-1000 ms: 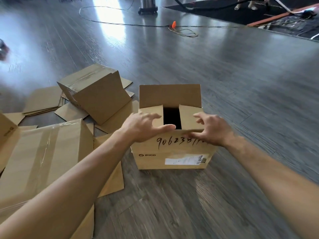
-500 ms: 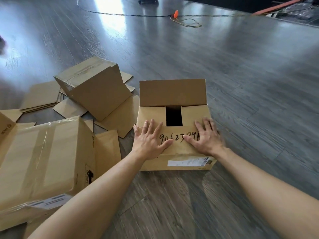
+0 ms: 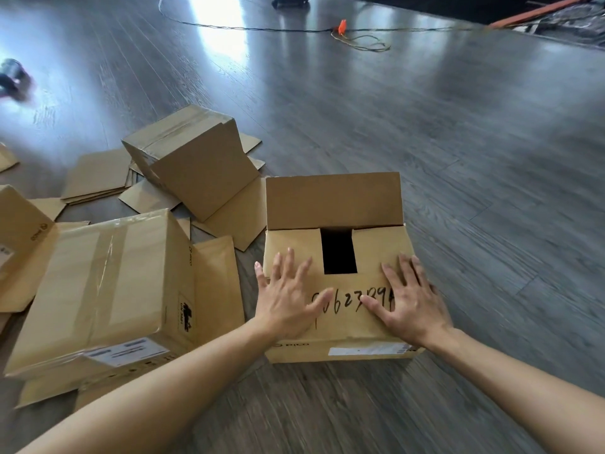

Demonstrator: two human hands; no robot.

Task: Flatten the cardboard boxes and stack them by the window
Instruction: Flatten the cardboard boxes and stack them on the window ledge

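We press our left hand [image 3: 288, 303] and right hand [image 3: 411, 304], fingers spread flat and grasping nothing, on the near flap of the box [image 3: 337, 290] on the floor [image 3: 458, 158], apparently to collapse it.

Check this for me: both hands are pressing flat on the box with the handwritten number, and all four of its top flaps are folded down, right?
Not quite. In the head view the left hand and right hand do press flat on the numbered box, but its far flap stands upright.

A black cable [image 3: 248, 27] with an orange plug [image 3: 342, 26] crosses the grey wood floor [image 3: 458, 158].
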